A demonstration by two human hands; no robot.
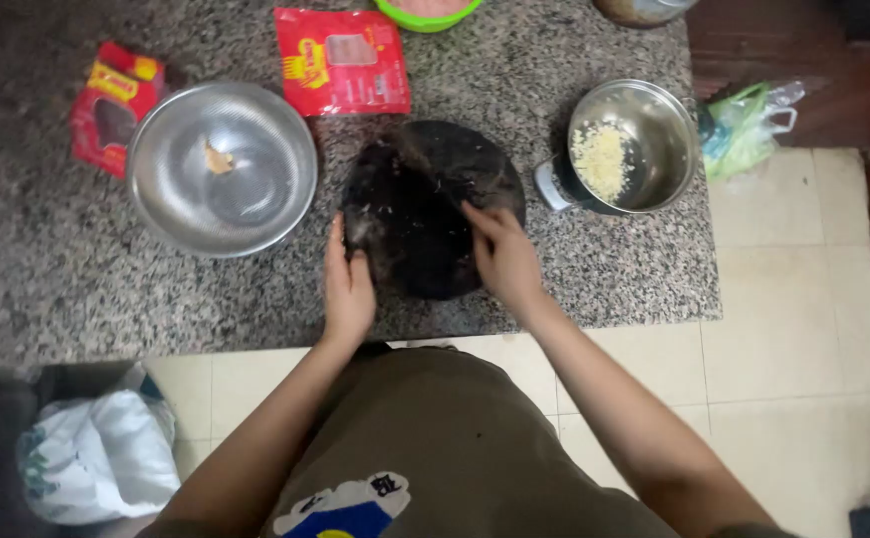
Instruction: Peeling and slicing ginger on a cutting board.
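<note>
Your left hand [348, 286] grips the near-left edge of the round dark chopping board [433, 207], fingers curled over its rim. Your right hand [502, 257] lies flat and open on its right side, clasping nothing. The board rests on the granite counter [46, 269], between the steel colander [222, 167] and the pot of chopped garlic [632, 145].
</note>
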